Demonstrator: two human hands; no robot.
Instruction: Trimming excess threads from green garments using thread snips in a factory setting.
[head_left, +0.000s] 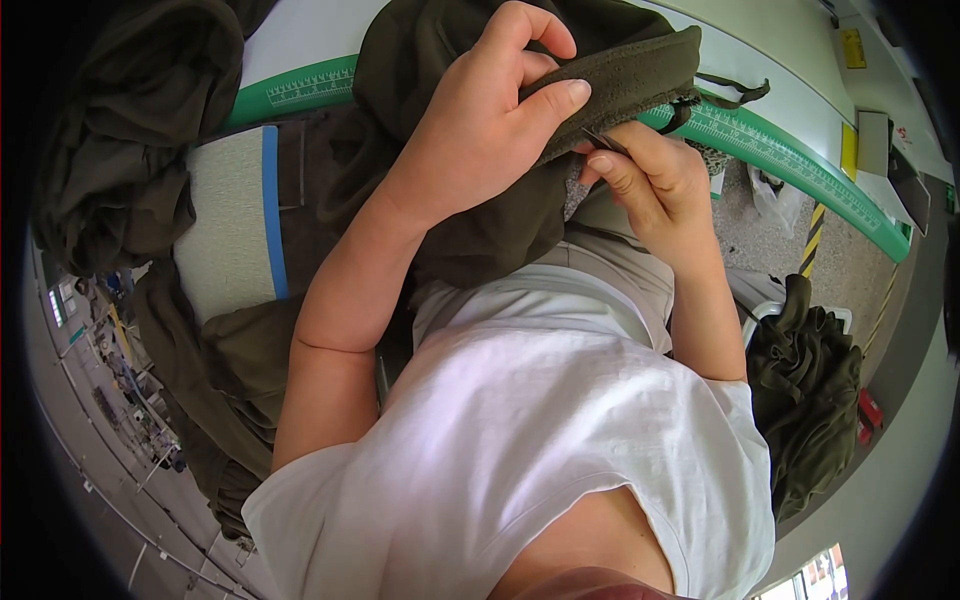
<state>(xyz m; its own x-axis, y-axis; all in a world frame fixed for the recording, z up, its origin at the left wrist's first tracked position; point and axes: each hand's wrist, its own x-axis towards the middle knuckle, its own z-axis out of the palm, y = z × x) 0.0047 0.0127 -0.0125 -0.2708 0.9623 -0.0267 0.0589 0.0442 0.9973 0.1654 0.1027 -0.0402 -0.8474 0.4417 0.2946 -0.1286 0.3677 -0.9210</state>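
A dark olive garment (490,235) hangs over the table edge toward my lap. Its thick, stitched band (640,75) is stretched out toward the far right. My left hand (500,110) grips the band, with the thumb pressed on top and the index finger curled above. Just below the band's near edge, my right hand (655,185) pinches a small dark pointed tool (606,143). Its tip meets the cloth; most of it is hidden by the fingers, so its exact kind cannot be made out. A dark strap (735,92) dangles from the band's right end.
The white table has a green edge (820,185) marked as a ruler. Dark cloth heaps (130,130) lie at the left, by a pale panel (228,220) with a blue border. More dark cloth (805,390) fills a white bin at the right. Striped tape (812,240) runs along the floor.
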